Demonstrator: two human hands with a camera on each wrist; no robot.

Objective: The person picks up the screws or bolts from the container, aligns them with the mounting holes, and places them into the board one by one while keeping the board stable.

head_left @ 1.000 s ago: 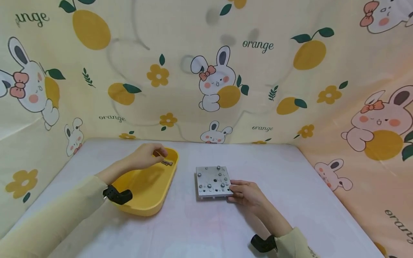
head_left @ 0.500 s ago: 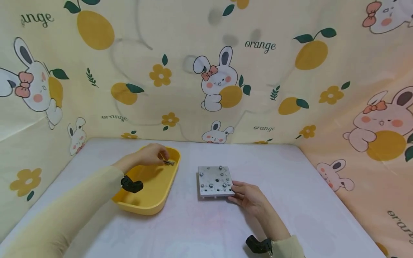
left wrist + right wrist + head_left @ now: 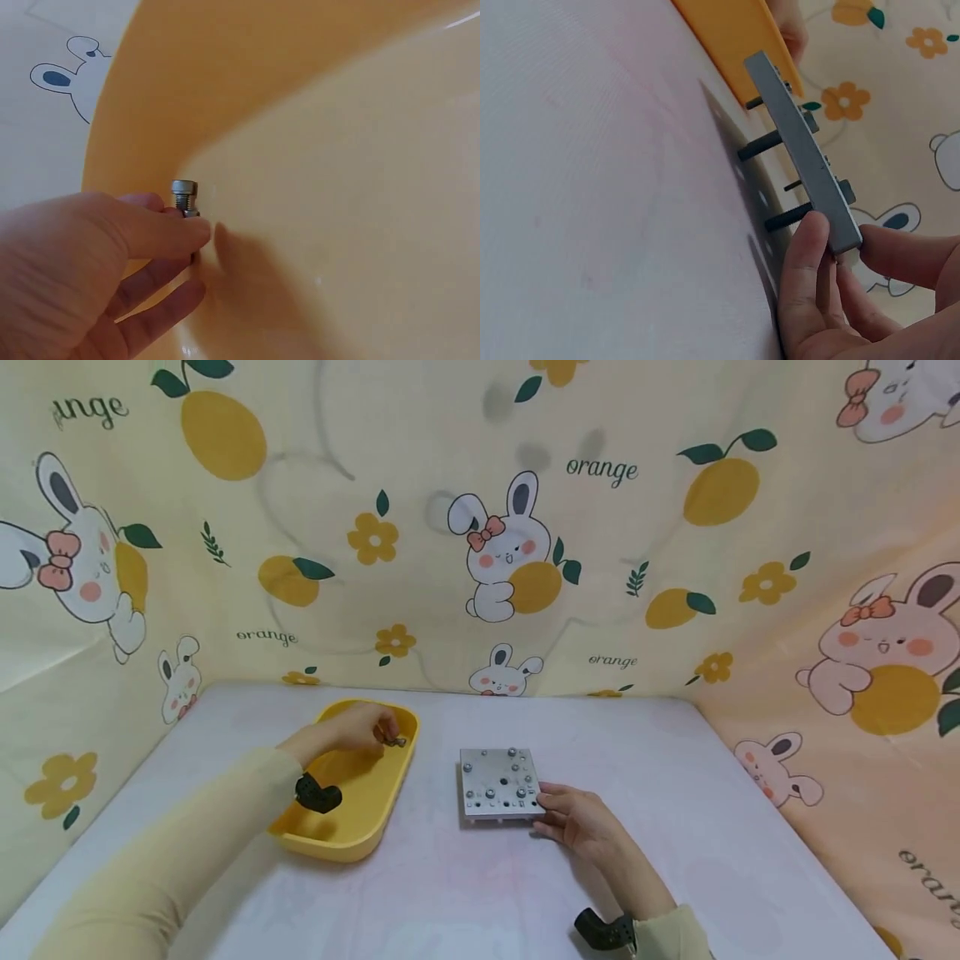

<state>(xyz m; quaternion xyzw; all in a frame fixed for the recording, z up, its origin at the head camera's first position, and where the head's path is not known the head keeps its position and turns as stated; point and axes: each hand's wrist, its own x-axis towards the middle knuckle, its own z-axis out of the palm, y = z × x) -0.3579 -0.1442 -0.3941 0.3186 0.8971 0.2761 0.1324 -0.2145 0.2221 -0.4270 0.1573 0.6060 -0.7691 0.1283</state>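
Observation:
My left hand reaches into the far end of a yellow tray. In the left wrist view its thumb and fingers pinch a metal socket-head screw by the tray wall; the thumb covers much of the shank, and whether more than one screw lies there I cannot tell. A square metal plate carries several screws and holes on its top. My right hand grips the plate's near right corner, thumb above and fingers below. Seen in the right wrist view, threaded shanks stick out beneath the plate, which is held off the table.
The white-covered table spreads around the tray and plate. A printed cloth with rabbits and oranges forms walls at the back and sides. Black wrist cameras are strapped on both wrists.
My left hand has moved right and lower into the tray, and its fingers have closed in on the screw. The right hand keeps its grip on the plate, nearly still.

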